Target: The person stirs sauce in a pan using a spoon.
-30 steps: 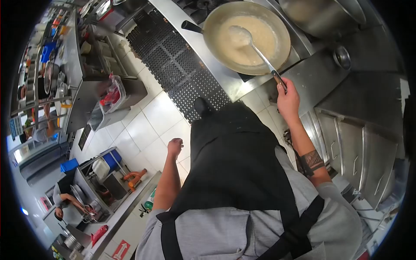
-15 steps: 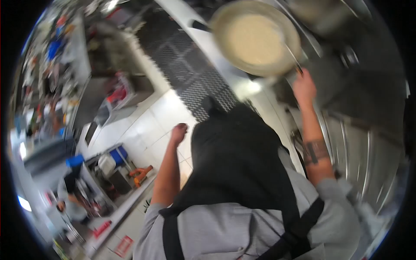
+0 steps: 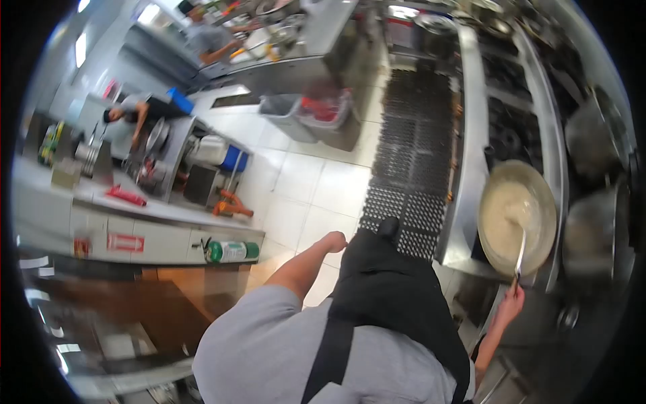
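Observation:
My right hand point(image 3: 510, 307) is wrapped round the dark handle of a metal spoon point(image 3: 521, 254). The spoon's bowl end rests in a pale, creamy mixture point(image 3: 505, 217) inside a wide pan point(image 3: 490, 253) on the stove. Away from the pan, my left hand point(image 3: 334, 242) hangs beside the black apron point(image 3: 387, 289), its fingers curled; nothing shows in it.
Burners point(image 3: 508, 128) lie beyond the pan, with large pots point(image 3: 592, 229) to its right. A black mat point(image 3: 410, 161) covers the floor. Bins point(image 3: 289, 114), a fire extinguisher point(image 3: 232, 251) and two people point(image 3: 138, 118) point(image 3: 205, 40) are on the left.
The view has swung left, so the pan now appears lower and farther right. The spoon has stayed in my right hand, and its angle in the pan has changed.

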{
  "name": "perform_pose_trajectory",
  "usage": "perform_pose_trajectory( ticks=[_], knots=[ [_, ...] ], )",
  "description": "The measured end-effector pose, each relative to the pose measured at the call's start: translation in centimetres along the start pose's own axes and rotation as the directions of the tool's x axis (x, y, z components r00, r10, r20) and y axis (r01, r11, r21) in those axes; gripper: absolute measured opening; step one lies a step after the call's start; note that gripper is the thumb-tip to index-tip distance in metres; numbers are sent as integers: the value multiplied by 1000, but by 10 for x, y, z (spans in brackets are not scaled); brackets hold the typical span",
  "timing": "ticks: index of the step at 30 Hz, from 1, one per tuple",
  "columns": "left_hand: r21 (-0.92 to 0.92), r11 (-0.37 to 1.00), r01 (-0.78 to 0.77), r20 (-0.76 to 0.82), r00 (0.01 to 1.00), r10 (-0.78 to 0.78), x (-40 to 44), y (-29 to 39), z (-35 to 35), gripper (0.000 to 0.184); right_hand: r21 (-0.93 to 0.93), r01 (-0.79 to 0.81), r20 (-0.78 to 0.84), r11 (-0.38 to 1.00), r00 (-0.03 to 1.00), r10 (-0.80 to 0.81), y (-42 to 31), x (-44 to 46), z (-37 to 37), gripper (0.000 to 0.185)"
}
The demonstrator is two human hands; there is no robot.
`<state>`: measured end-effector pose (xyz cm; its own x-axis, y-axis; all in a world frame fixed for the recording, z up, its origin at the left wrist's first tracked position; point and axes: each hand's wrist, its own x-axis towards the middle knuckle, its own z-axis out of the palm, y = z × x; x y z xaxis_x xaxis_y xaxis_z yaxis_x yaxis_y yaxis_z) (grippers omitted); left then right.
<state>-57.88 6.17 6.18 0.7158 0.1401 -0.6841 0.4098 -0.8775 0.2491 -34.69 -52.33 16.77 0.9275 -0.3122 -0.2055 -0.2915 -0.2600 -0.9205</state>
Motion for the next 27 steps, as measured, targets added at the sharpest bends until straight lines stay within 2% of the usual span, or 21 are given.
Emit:
perform_pose_trajectory(
  ticks=[1, 2, 4, 5, 6, 8, 9, 11, 12, 14, 15, 16, 17, 18, 20, 21, 22, 23, 24, 26, 27],
  knots=[
    [11, 999, 35, 17, 999, -35, -2, -9, 8, 37, -30, 111, -14, 993, 994, -112, -5, -2, -3, 26],
    [-12, 1000, 21, 9, 1000, -21, -11, -9, 9, 39, -161, 175, -26, 971, 983, -182, -4, -2, -10, 26],
    [-74, 988, 139, 36, 990, -137, -20, -2, 11, 40, -382, 255, -38, 888, 956, -291, -10, 4, -16, 27],
    [-95, 985, 148, 55, 988, -143, -22, 5, 9, 40, -482, 256, -55, 838, 946, -321, -19, -1, -21, 28],
    [-107, 983, 149, 53, 988, -144, -19, 11, 7, 40, -486, 267, -47, 832, 943, -329, -35, -9, -22, 28],
    [-125, 988, 87, -25, 996, -91, -17, 18, 3, 32, -676, 116, -118, 727, 957, -263, -62, -25, -16, 27],
    [-129, 987, 92, -23, 995, -96, -17, 20, 0, 32, -678, 120, -112, 725, 958, -263, -59, -24, -19, 27],
    [-257, 965, 61, -92, 992, -87, -18, 27, -3, 33, -787, 147, -75, 600, 941, -330, -49, -15, -30, 27],
    [-196, 981, -7, -120, 993, -17, -17, 28, -3, 33, -787, 155, -68, 598, 941, -332, -41, -8, -33, 27],
    [-256, 966, 25, -96, 994, -52, -20, 33, -8, 34, -844, 194, -45, 499, 903, -428, -35, -1, -32, 27],
    [-307, 950, 53, -67, 995, -77, -24, 37, -13, 34, -845, 194, -44, 497, 903, -428, -38, -3, -28, 27],
    [-308, 950, 52, -67, 995, -76, -25, 36, -11, 34, -852, 137, -38, 506, 946, -321, -43, -4, -20, 29],
    [-268, 963, 30, -83, 995, -54, -27, 34, -8, 33, -857, 78, -35, 509, 977, -209, -48, -7, -15, 31],
    [-225, 974, 6, -99, 995, -29, -25, 30, -1, 33, -857, 74, -39, 511, 977, -208, -38, -1, -15, 31],
    [-196, 980, 19, -93, 995, -37, -21, 18, 23, 32, -619, 97, 11, 779, 993, -114, -4, 17, -11, 28],
    [-174, 984, 32, -95, 994, -49, -24, 15, 24, 32, -608, 95, 9, 788, 993, -114, -6, 15, -5, 28],
    [-185, 978, 100, -53, 992, -112, -28, 16, 28, 32, -366, -138, 18, 920, 988, 155, -13, 14, -2, 26],
    [-164, 979, 123, 35, 992, -119, -27, 13, 34, 35, -113, -388, 103, 915, 911, 399, -19, 12, 0, 24],
    [-149, 981, 124, 62, 991, -116, -30, 12, 32, 34, -113, -391, 100, 914, 910, 402, -23, 5, 4, 24],
    [-131, 985, 112, 98, 990, -99, -26, 12, 33, 34, 42, -352, 110, 935, 932, 346, -34, -7, 8, 21],
    [-186, 973, 138, 26, 990, -136, -22, 8, 37, 35, 40, -358, 94, 933, 931, 354, -32, -9, 6, 21]
  ],
)
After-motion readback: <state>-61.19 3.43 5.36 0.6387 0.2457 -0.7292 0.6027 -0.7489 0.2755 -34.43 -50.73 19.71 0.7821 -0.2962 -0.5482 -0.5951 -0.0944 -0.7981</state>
